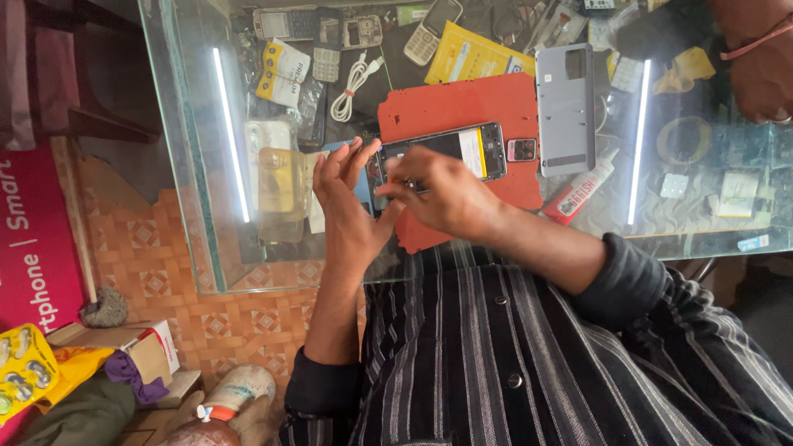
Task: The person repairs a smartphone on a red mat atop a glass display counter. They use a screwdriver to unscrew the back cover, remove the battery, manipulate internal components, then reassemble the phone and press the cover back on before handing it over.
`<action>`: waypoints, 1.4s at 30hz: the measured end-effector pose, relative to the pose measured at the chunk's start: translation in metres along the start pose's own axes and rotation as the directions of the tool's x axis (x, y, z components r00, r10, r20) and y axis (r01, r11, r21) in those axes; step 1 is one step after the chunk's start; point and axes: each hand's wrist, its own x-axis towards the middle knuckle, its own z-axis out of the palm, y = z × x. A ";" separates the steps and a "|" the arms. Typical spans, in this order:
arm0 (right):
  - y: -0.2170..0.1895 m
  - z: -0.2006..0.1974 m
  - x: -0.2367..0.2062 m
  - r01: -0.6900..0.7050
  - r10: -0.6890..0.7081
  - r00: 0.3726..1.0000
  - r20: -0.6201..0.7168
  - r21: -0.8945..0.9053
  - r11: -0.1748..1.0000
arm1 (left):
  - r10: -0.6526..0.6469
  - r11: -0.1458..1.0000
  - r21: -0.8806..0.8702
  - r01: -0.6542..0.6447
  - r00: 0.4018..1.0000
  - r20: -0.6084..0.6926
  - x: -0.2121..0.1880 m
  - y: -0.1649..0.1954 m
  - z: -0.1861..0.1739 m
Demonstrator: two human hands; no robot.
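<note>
Head view: an opened phone (450,153) on a red mat (462,107) is pinched by the right hand (442,194); at nine o'clock, the left hand (347,206) is held open, empty.

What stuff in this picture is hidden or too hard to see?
Head view:
- Near end of the opened phone: covered by the right hand.
- Whatever the right hand pinches: too small, hidden by its fingers.
- Left hand: its palm side faces away.
- Another person's hand: cut off by the top edge.
- Items under the glass counter: blurred by reflections.
</note>
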 end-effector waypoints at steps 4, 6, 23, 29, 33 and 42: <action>0.008 -0.031 -0.017 0.062 -0.089 0.958 -0.273 -0.108 0.992 | -0.007 0.999 -0.042 0.006 1.000 -0.019 -0.001 0.000 0.003; 0.013 -0.050 -0.031 -0.046 0.063 0.924 -0.376 0.054 0.998 | 0.011 0.999 -0.035 -0.011 1.000 -0.013 0.000 0.000 0.003; 0.036 -0.125 -0.171 -0.435 0.446 0.639 -0.626 0.184 0.881 | 0.327 0.944 -0.105 -0.312 0.926 0.187 0.085 0.074 0.049; 0.037 -0.122 -0.190 -0.443 0.471 0.593 -0.653 0.224 0.868 | 0.454 0.877 0.021 -0.480 0.842 0.292 0.125 0.064 0.126; 0.033 -0.123 -0.191 -0.447 0.485 0.565 -0.668 0.247 0.860 | 0.534 0.804 0.098 -0.586 0.785 0.316 0.129 0.060 0.152; 0.015 -0.124 -0.170 -0.456 0.426 0.634 -0.645 0.133 0.880 | 0.598 0.742 0.142 -0.655 0.742 0.302 0.140 0.059 0.142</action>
